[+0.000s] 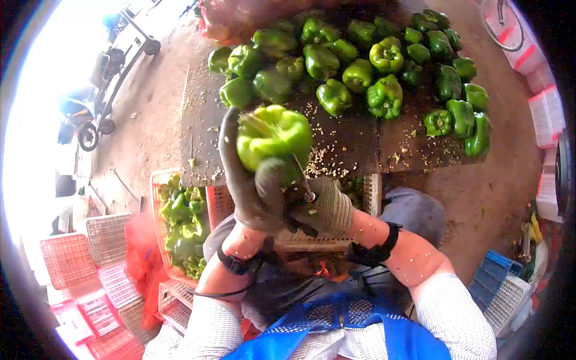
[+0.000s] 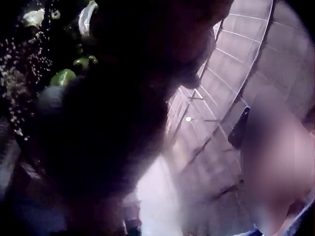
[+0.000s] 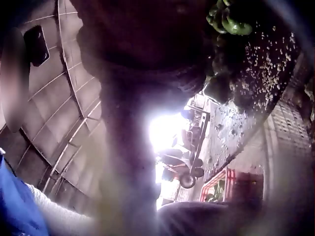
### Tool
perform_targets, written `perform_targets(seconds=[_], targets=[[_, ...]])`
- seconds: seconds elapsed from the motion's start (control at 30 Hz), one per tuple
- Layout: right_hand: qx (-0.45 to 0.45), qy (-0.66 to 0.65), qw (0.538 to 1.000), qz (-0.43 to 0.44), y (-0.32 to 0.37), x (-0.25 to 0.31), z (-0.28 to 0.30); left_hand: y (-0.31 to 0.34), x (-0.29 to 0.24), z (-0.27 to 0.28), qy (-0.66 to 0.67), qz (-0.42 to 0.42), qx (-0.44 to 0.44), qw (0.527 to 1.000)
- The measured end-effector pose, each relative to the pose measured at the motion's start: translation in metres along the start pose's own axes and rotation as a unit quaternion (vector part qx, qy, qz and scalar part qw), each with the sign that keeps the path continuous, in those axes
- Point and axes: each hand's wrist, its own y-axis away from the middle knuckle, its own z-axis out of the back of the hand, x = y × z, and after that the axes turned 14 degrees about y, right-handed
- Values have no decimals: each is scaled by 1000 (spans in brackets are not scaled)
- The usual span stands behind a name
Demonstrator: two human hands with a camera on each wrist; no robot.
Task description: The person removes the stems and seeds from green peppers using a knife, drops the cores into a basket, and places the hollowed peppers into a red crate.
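The gloved left hand (image 1: 245, 186) grips a light green bell pepper (image 1: 279, 135) above the near edge of the dark table (image 1: 354, 141), its thumb and fingers around the pepper's sides. Close against it, below the pepper, the gloved right hand (image 1: 327, 207) is curled round a small tool whose thin metal part (image 1: 305, 180) reaches up to the pepper. The tool's handle is hidden in the glove. Both wrist views are very dark: the left hand (image 2: 103, 123) and the right hand (image 3: 147, 54) show mostly as shadow.
Many green peppers (image 1: 321, 62) lie across the table's far side, with pale seeds (image 1: 333, 165) scattered nearer. An orange crate (image 1: 157, 231) of peppers stands at the left, beside a red net bag (image 1: 143, 258). A blue crate (image 1: 492, 279) stands at lower right.
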Motion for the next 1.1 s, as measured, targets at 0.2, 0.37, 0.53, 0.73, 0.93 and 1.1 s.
perform_targets(seconds=[0.2, 0.37, 0.53, 0.73, 0.93, 1.1], targets=[[57, 5, 998, 21, 0, -31, -23, -39, -1, 21, 201, 75, -47, 976], [-76, 23, 981, -179, 6, 4, 1, -39, 24, 54, 315, 173, -125, 925], [-186, 142, 967, -102, 3, 21, 15, -3, 44, 61, 244, 250, -11, 937], [-174, 136, 974, -60, 3, 0, 20, 20, 19, 40, 214, 309, 0, 927], [-138, 171, 976, 3, 12, 9, 31, 33, 18, 35, 136, 358, 63, 921], [-86, 184, 978, -39, 21, 6, 28, 29, 11, 53, 83, 422, 168, 887]])
